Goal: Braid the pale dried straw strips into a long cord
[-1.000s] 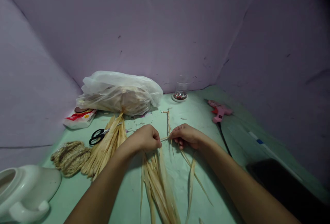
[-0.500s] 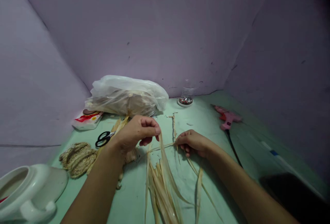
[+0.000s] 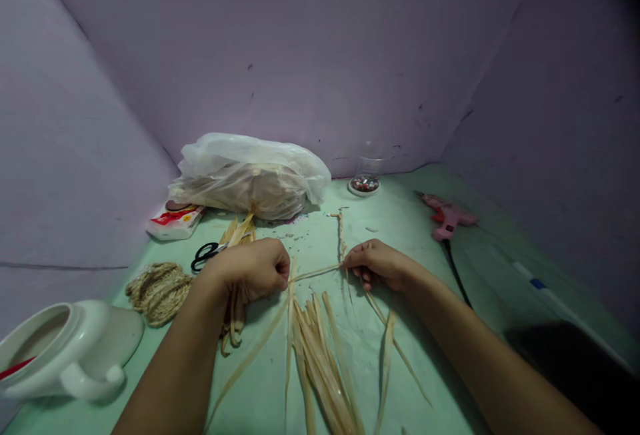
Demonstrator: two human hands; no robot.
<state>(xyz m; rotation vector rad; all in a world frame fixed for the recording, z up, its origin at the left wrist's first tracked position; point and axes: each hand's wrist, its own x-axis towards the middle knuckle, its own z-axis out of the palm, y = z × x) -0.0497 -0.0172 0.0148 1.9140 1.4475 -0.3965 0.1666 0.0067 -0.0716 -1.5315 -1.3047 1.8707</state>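
Note:
My left hand (image 3: 253, 269) is closed in a fist on one end of a thin dried straw strip (image 3: 315, 273). My right hand (image 3: 376, 263) pinches the strip's other end, where a plaited straw cord (image 3: 341, 231) runs away toward the wall. The strip is stretched level between the two hands, just above the green table (image 3: 390, 221). Several loose straw strips (image 3: 320, 355) lie fanned out below my hands.
A clear plastic bag of straw (image 3: 250, 178) lies at the back. Black scissors (image 3: 207, 255), a coil of twine (image 3: 159, 289) and a red-and-white packet (image 3: 175, 220) sit left. A white jug (image 3: 65, 348) is near left. A pink glue gun (image 3: 447, 216) and a small glass jar (image 3: 366, 175) are right.
My left hand rose with a strip pinched in its fingers, then came back down to the table and closed into a fist on it. My right hand stayed in place.

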